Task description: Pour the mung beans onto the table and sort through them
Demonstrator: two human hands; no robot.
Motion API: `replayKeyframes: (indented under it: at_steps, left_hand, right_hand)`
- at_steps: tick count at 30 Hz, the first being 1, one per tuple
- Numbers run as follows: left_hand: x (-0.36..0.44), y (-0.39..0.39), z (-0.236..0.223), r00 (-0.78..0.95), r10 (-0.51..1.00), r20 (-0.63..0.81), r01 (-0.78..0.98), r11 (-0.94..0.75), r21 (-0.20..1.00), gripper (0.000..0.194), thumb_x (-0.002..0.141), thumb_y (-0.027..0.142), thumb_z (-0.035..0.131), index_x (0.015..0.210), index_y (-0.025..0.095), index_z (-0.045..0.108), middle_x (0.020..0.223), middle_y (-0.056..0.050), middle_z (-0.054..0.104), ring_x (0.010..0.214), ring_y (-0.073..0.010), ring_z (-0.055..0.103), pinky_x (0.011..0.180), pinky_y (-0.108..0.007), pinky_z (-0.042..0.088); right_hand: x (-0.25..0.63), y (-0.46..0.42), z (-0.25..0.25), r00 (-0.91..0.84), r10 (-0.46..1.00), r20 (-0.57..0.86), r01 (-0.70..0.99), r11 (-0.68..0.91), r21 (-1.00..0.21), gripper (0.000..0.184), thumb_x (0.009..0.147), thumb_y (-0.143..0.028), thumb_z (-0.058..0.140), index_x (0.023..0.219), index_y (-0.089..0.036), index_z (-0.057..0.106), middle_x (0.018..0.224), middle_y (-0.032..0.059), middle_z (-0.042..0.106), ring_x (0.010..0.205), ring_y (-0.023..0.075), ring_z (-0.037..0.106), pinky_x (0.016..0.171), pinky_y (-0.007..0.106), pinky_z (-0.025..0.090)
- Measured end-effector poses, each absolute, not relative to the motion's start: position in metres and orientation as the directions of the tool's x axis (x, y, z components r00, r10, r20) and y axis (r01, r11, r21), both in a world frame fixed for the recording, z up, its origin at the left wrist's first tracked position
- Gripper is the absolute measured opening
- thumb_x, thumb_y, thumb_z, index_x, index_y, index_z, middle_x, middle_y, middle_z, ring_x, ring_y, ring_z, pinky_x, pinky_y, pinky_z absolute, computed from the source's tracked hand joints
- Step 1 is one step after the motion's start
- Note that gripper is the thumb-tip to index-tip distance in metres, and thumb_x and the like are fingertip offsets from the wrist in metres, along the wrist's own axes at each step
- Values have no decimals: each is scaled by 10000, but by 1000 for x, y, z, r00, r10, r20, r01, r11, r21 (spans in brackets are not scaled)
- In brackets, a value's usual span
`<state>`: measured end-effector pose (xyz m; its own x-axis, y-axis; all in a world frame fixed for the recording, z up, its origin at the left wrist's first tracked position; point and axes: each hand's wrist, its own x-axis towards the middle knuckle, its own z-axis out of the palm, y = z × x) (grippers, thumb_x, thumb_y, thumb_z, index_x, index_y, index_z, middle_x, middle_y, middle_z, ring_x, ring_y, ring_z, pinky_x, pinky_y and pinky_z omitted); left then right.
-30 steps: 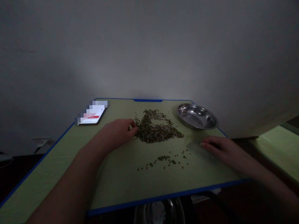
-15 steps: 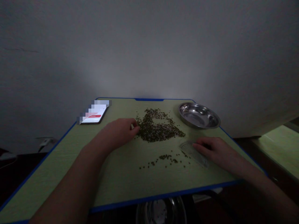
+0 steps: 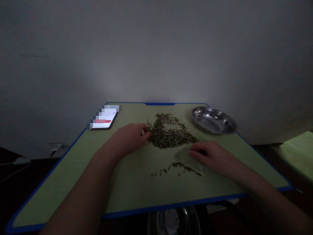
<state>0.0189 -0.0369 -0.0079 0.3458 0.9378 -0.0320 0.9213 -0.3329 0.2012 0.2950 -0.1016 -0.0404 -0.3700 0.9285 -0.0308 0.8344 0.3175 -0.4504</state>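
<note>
A heap of small greenish-brown beans [image 3: 166, 138] lies mid-table, with a ring-like trail of beans behind it. At its left edge rests my left hand [image 3: 133, 136], thumb and fingers curled in a pinch; anything between the fingertips is too small to tell. My right hand [image 3: 207, 153] grips a clear half-round protractor [image 3: 189, 160] by its right part, thumb and fingers closed on it. The straight edge of this protractor faces front-left, along a line of loose beans [image 3: 179, 164]. More loose beans lie scattered to the left of it.
A shallow steel bowl [image 3: 214, 120] stands at the table's back right. At the back left lies a phone [image 3: 104, 117] with a lit screen. Below the front edge of the blue-rimmed table [image 3: 132, 195] is another steel bowl [image 3: 173, 222]. A wall rises behind.
My right hand has moved the protractor left, and its edge has come up against the loose beans, which sit closer together. My left hand stays by the heap. The view has shifted slightly.
</note>
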Motion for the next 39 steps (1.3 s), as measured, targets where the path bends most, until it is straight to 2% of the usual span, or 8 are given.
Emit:
replayKeyframes:
  at_steps: [7, 19, 25, 31, 39]
  left_hand:
    - [19, -37, -10, 348, 937, -8, 918, -339, 208, 352, 869, 444, 422, 952, 205, 666, 931, -92, 720, 749, -213, 637, 650, -317, 440]
    - [21, -39, -7, 337, 942, 5, 920, -330, 211, 337, 864, 428, 437, 948, 204, 674, 916, -88, 723, 733, -207, 636, 633, -312, 433]
    - [18, -38, -9, 345, 938, 14, 917, -341, 207, 334, 869, 427, 436, 954, 208, 673, 903, -87, 723, 744, -215, 639, 642, -318, 434]
    - [18, -38, -9, 344, 939, 9, 919, -339, 200, 331, 870, 415, 434, 947, 203, 677, 905, -91, 722, 743, -220, 638, 648, -328, 433]
    - [16, -37, -10, 352, 936, 13, 915, -346, 207, 346, 876, 431, 425, 961, 202, 669, 916, -91, 723, 737, -212, 638, 646, -321, 438]
  right_hand:
    - [279, -102, -37, -446, 894, -30, 814, 392, -429, 297, 925, -329, 473, 720, -179, 627, 644, 16, 618, 585, 136, 526, 544, 278, 305]
    - [246, -84, -13, -557, 831, 17, 791, 536, -293, 182, 887, -275, 556, 772, -198, 675, 717, 19, 684, 647, 140, 561, 584, 266, 331]
    - [215, -73, -12, -674, 736, 62, 707, 667, -233, 180, 882, -292, 562, 789, -207, 691, 769, 34, 711, 689, 155, 598, 617, 275, 357]
    - [197, -71, -10, -757, 653, 35, 628, 741, -237, 191, 886, -274, 558, 832, -181, 717, 813, 69, 723, 731, 170, 623, 665, 282, 401]
    - [197, -78, -4, -816, 576, -48, 561, 770, -305, 185, 884, -283, 590, 864, -183, 744, 802, 61, 718, 764, 172, 630, 707, 273, 429]
